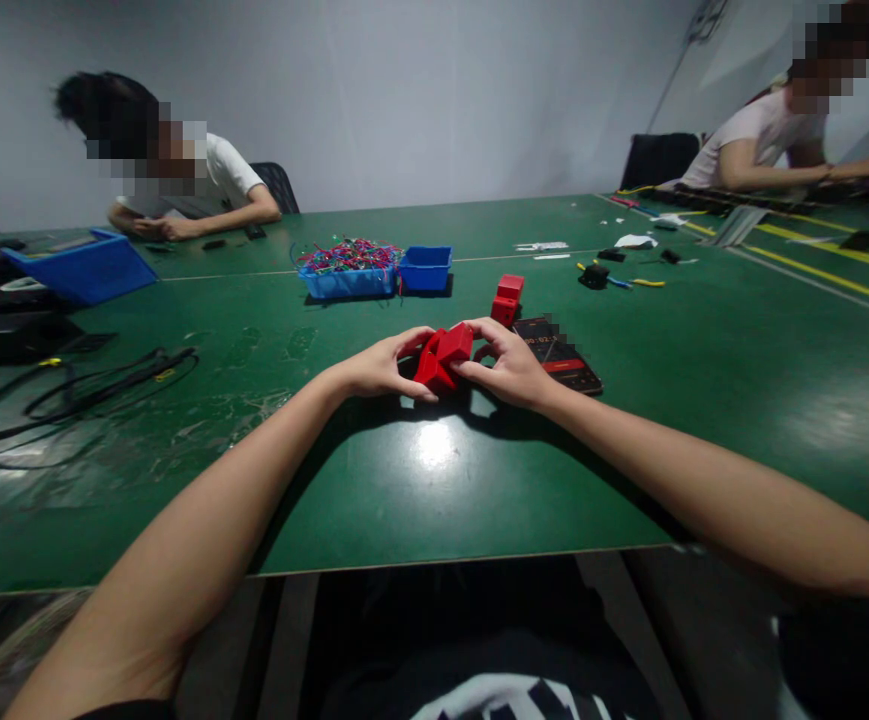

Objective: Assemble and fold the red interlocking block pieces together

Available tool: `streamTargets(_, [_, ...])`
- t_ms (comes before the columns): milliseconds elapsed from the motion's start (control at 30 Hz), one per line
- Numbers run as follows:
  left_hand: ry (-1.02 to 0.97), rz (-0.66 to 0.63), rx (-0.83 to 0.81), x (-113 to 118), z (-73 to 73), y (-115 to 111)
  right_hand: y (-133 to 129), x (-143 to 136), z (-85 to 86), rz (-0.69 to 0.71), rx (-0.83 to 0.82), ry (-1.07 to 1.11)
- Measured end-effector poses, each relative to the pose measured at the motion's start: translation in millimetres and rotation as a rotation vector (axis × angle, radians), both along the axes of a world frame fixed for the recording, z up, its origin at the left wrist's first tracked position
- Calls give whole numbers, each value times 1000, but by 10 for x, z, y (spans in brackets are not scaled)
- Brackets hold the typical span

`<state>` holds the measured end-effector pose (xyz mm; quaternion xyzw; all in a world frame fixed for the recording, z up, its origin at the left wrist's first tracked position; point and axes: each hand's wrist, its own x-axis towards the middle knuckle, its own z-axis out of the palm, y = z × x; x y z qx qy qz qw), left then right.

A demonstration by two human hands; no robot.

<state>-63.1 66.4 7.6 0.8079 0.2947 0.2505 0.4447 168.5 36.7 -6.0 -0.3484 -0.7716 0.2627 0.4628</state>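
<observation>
Just above the green table [374, 490], both my hands are on a small red box-like object [454, 344] that seems to have two angled parts. My left hand [383, 366] grips its left side, with the thumb low and the fingers over the top. On the right, my right hand [507, 362] pinches the upper block-shaped part between thumb and fingers. Whether the two parts are joined cannot be made out. A similar red piece [508, 298] stands behind my right hand. Beside that hand lies a phone [565, 362] showing a timer.
A light-blue bin [350, 284] heaped with coloured wires stands beside a dark-blue bin [426, 269]. Black cables [104, 395] lie at left, near a tilted blue tray [81, 268]. Pliers [621, 281] lie at right. Two people sit across the table.
</observation>
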Motion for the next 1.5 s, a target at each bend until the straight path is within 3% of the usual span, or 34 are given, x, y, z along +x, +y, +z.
streamTargets(200, [1,-26,2,-5,-1,7,1,29,36,2,44,-54])
streamTargets(600, [-8,41,-6,-5,-32,-8,21,63,35,11,81,-115])
streamTargets(867, [-21,-16,2,12,-13,-34,11,92,50,46,77,-125])
streamTargets(1133, [-25,11,-20,21,-19,-51,7,70,9,3,175,-175])
streamTargets(1500, [-75,70,169,85,-100,-29,-53,10,27,-90,490,-164])
